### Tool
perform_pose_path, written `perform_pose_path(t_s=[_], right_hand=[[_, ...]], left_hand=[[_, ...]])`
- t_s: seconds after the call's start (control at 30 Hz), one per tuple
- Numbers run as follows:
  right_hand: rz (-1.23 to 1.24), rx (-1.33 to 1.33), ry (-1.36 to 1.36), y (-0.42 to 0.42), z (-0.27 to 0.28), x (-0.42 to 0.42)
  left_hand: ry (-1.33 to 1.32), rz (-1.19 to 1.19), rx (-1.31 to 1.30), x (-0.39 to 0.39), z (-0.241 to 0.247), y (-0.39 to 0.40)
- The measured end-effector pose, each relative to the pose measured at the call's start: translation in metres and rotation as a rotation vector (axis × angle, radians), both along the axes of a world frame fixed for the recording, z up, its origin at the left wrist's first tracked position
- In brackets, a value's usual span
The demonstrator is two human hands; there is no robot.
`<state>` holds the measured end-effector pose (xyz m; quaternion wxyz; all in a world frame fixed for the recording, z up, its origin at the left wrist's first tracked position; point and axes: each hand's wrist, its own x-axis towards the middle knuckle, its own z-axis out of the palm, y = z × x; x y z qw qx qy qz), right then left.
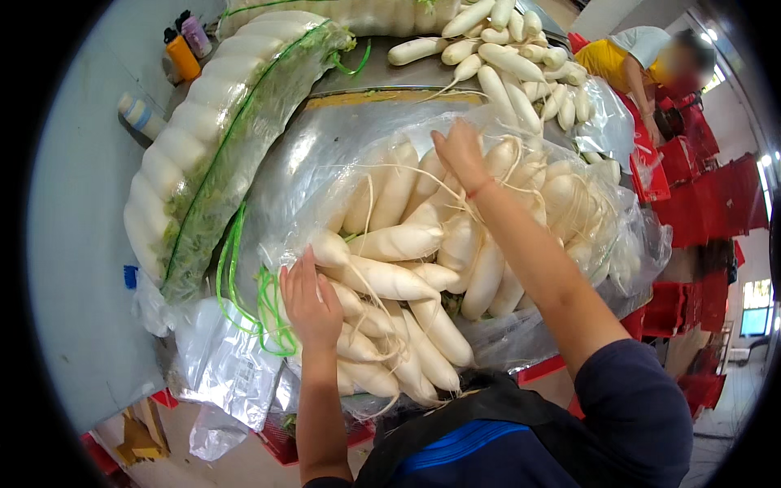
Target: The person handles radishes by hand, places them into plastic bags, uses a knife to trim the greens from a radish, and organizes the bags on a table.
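Many white radishes point(390, 277) lie heaped before me, partly within a large clear plastic bag point(305, 213). Against the heap's left side rests my left hand point(312, 305), fingers extended and thumb apart, beside bright green ties point(277, 332). My right hand point(460, 152) reaches over the heap to the bag's far side, its fingers bent at the film; whether they grip it cannot be seen. Long thin roots trail over the radishes near my right wrist. A filled bag of radishes point(201, 116), with a green line along it, lies to the left.
Loose radishes point(512, 61) are piled at the far right of the metal table point(341, 116). Another filled bag point(366, 18) lies along the back. Bottles point(182, 55) stand by the left wall. Flat plastic bags point(238, 366) lie near left. A co-worker point(634, 61) is beside red crates point(701, 201).
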<state>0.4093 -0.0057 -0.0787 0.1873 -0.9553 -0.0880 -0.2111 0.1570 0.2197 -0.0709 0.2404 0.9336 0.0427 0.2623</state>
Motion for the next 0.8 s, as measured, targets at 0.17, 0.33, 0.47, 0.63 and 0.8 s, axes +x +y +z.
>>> perform_pose_path(t_s=[0.17,0.33,0.47,0.63,0.8], right_hand=[[0.125,0.236,0.158,0.015,0.031,-0.022],[0.249,-0.449,0.346,0.017,0.015,0.007],[0.402,-0.886,0.282,-0.005,0.031,0.019],[0.509,-0.961,0.191,-0.021,0.048,0.022],[0.593,-0.965,0.268,-0.011,0.102,-0.019]], left_hand=[[-0.012,-0.012,0.015,0.002,0.001,-0.002],[-0.017,-0.015,0.001,0.003,0.005,-0.003],[-0.026,-0.015,-0.009,0.004,0.005,-0.002],[-0.046,-0.011,-0.026,0.004,0.003,-0.002],[-0.073,-0.007,-0.034,0.002,0.002,0.0]])
